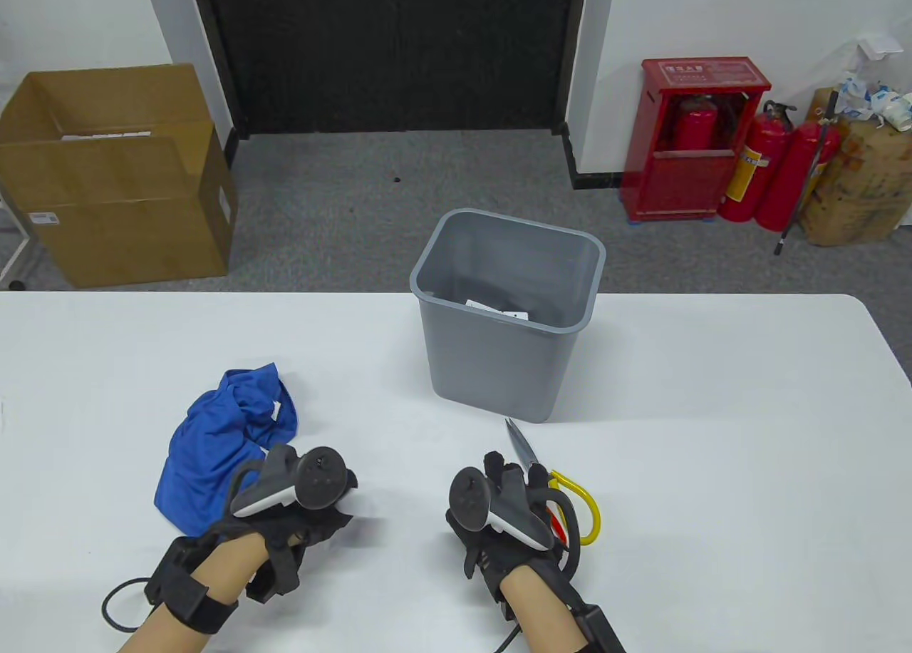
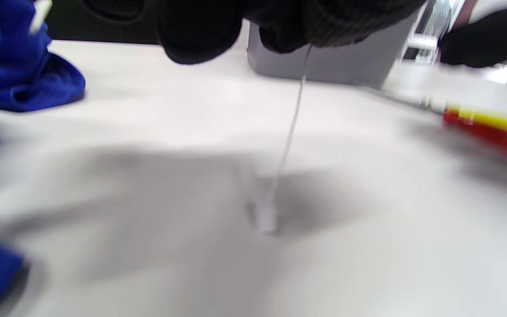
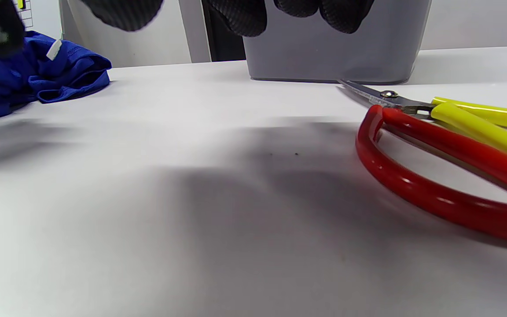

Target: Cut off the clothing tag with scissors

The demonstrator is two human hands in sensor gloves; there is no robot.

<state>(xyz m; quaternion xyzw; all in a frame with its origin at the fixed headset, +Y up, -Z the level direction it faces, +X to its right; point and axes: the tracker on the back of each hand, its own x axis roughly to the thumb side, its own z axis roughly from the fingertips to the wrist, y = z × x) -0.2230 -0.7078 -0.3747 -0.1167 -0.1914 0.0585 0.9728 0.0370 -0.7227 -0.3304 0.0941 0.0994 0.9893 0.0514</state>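
A crumpled blue garment (image 1: 221, 453) lies on the white table (image 1: 712, 396) at the left, with a small white label (image 1: 273, 408) showing on it; the label also shows in the right wrist view (image 3: 53, 48). My left hand (image 1: 335, 503) rests beside the garment's right edge. In the blurred left wrist view a thin thread (image 2: 295, 114) hangs from under its fingers (image 2: 324, 26) to a small pale piece (image 2: 264, 215) on the table. Scissors (image 1: 563, 500) with red and yellow handles lie on the table. My right hand (image 1: 502, 471) hovers just left of them, empty.
A grey bin (image 1: 506, 325) stands on the table behind the scissors, with a few white tags (image 1: 499, 309) inside. The scissor blades (image 1: 522, 448) point toward it. A cardboard box (image 1: 114, 175) and red extinguishers (image 1: 769, 168) stand on the floor beyond the table.
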